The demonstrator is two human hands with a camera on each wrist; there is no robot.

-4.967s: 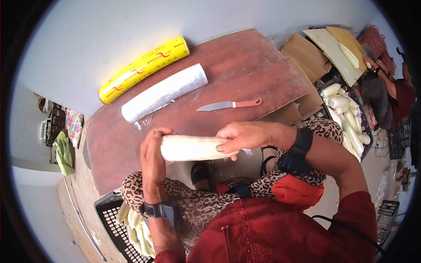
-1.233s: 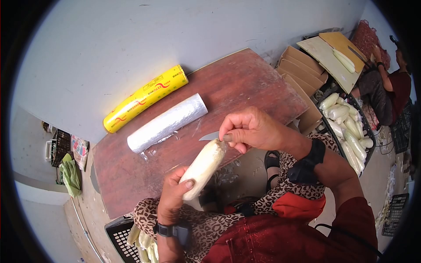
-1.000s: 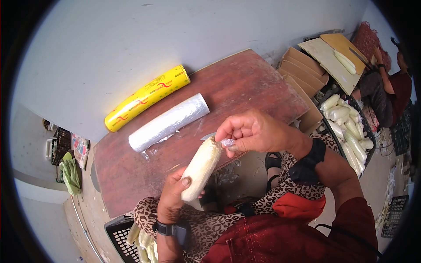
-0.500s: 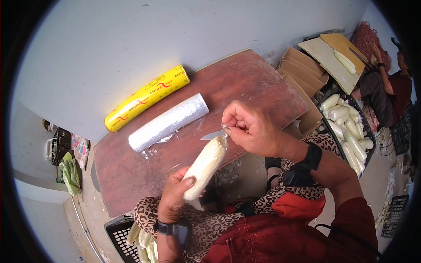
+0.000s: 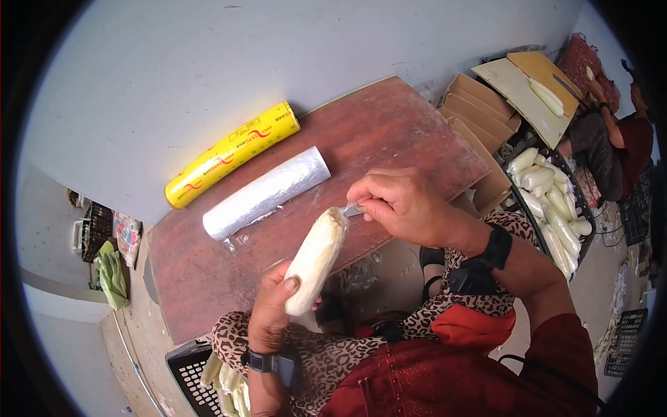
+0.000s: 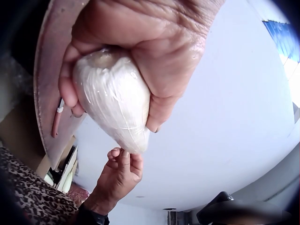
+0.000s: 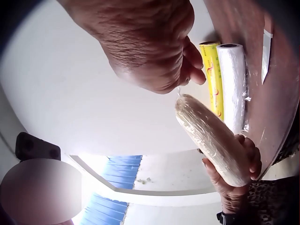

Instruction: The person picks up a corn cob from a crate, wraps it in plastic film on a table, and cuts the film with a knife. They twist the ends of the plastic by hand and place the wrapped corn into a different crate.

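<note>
My left hand (image 5: 273, 295) grips a thick, pale vegetable (image 5: 316, 260) wrapped in cling film, with the thumb along its near side. The vegetable slants up and away over the front edge of the table. At its upper end my right hand (image 5: 406, 205) pinches a thin tail of film; in the right wrist view this twisted tail (image 7: 179, 91) runs from the tip up to the fingers. A knife (image 7: 266, 56) with an orange-brown handle lies on the table, largely hidden behind my right hand in the head view.
On the red-brown table (image 5: 410, 132) lie a clear film roll (image 5: 267, 194) and a yellow printed roll (image 5: 233, 156). A crate (image 5: 187, 375) of pale vegetables stands lower left, and wrapped vegetables (image 5: 549, 191) fill another at right. Beyond it are cardboard (image 5: 479, 104) and another person (image 5: 618, 139).
Five seconds ago both hands held the vegetable level; now it is tilted in my left hand alone. My right hand has pulled at the film tail, rising, then dropping back.
</note>
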